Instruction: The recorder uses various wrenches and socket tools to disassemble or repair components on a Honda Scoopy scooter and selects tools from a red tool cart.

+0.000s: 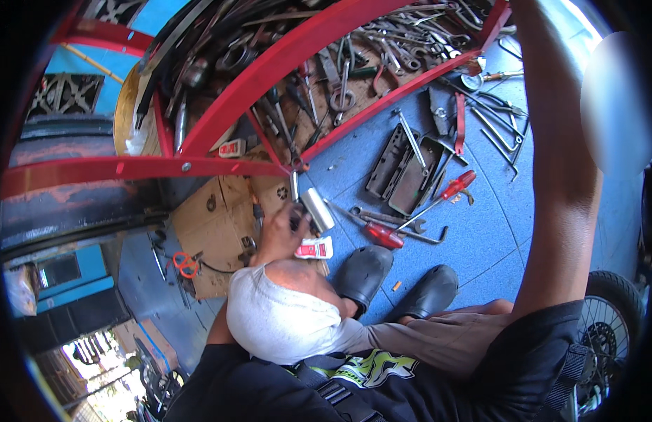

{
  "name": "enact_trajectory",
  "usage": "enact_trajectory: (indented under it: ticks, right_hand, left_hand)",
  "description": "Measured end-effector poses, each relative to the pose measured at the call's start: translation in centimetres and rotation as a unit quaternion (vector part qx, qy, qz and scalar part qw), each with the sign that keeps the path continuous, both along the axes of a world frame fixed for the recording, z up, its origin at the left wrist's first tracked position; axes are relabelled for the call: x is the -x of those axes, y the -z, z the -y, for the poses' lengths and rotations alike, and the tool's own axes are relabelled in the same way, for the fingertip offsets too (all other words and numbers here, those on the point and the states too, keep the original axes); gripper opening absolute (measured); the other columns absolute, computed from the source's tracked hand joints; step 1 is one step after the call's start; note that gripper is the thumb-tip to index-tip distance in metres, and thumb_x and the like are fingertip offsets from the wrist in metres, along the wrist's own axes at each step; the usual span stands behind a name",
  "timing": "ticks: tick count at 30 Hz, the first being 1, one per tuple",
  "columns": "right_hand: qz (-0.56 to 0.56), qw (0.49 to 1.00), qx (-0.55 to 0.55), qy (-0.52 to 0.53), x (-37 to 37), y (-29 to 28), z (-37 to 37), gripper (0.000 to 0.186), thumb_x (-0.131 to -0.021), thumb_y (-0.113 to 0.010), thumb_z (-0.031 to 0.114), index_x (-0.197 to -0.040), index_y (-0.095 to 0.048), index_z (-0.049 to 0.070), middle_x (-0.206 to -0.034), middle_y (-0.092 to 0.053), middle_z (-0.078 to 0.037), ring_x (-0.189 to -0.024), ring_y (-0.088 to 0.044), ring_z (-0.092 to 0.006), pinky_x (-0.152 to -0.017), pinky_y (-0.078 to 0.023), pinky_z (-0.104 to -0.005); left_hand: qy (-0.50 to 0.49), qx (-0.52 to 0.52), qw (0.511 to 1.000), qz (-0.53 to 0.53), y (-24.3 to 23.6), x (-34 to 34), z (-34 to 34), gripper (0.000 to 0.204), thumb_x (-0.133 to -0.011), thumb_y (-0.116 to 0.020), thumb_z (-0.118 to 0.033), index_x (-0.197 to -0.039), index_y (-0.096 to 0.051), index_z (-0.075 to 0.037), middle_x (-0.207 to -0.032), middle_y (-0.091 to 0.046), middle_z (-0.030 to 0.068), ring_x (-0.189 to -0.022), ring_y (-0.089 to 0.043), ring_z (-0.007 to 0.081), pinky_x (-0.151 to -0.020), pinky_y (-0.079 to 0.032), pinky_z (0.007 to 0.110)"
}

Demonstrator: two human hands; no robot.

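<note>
Silver metal cylinder (pixel 317 209) sits in the left hand (pixel 282 233), fingers wrapped round its lower end w/ the upper end poking up-right, free. Hand is low, over the edge where flattened brown cardboard (pixel 217 225) meets the blue tiled floor (pixel 480 232). Just below the hand: small red-and-white packet (pixel 314 248) on the floor, near touching the cardboard edge. Right arm (pixel 558 176) runs straight up the right side of view and out past the top rim; right hand not visible, so can't tell its state.

Red tube frame (pixel 269 67) arcs across top; its horizontal bar (pixel 143 169) passes just above the left hand, w/ struts meeting near there, so room above the hand is tight. Behind the frame, a dense heap of wrenches & spanners (pixel 354 63).

Floor to the right of the hand: two red-handled screwdrivers (pixel 383 235), (pixel 456 186), a black open tool case (pixel 403 169), loose spanners near. Barest patch of floor lies between the screwdrivers and the right arm. Dark clogs (pixel 364 271) just below the packet. Orange-handled scissors (pixel 186 264) on the cardboard's left part, well apart from the hand. Spoked wheel (pixel 611 330) at lower right rim.
</note>
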State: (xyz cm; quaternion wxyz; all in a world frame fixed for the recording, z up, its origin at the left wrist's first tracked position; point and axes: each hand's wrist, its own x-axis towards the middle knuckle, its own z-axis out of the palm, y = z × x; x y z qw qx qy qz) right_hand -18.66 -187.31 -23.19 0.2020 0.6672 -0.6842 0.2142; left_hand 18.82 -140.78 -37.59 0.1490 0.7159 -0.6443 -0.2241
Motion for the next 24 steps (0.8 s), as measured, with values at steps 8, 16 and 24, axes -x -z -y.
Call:
enact_trajectory:
  ticks: [8,16,24]
  right_hand:
    - [0.103,0.991,-0.08,-0.032,-1.0,-1.2,-2.2,0.036,-0.08,-0.059,0.036,-0.097,-0.068,0.005,-0.099,-0.067,-0.016,-0.093,-0.064,-0.0325,-0.08,-0.051,-0.047]
    - [0.106,0.982,-0.151,-0.039,-1.1,-2.9,-3.5,0.04,-0.082,-0.06,0.037,-0.1,-0.066,0.002,-0.1,-0.064,-0.023,-0.092,-0.063,-0.0374,-0.082,-0.05,-0.0465]
    - [0.133,0.972,-0.19,-0.031,-1.1,-2.9,-4.8,0.041,-0.084,-0.056,0.033,-0.117,-0.058,0.008,-0.118,-0.058,-0.02,-0.111,-0.055,-0.0371,-0.093,-0.045,-0.047]
  left_hand:
    - [0.126,-0.148,0.978,-0.075,2.3,4.0,0.7,0.033,-0.084,-0.065,-0.026,-0.103,-0.056,-0.001,-0.074,-0.065,0.0154,-0.066,-0.065,0.0301,-0.06,-0.05,0.038]
    - [0.17,-0.168,0.97,0.032,3.8,4.2,2.2,0.04,-0.082,-0.064,-0.031,-0.11,-0.056,-0.005,-0.079,-0.066,0.0159,-0.075,-0.066,0.0299,-0.07,-0.051,0.04]
    - [0.075,0.1,0.99,-0.062,-5.5,6.3,10.0,0.024,-0.082,-0.066,-0.016,-0.099,-0.06,-0.001,-0.082,-0.067,0.0161,-0.073,-0.068,0.0282,-0.066,-0.053,0.035]
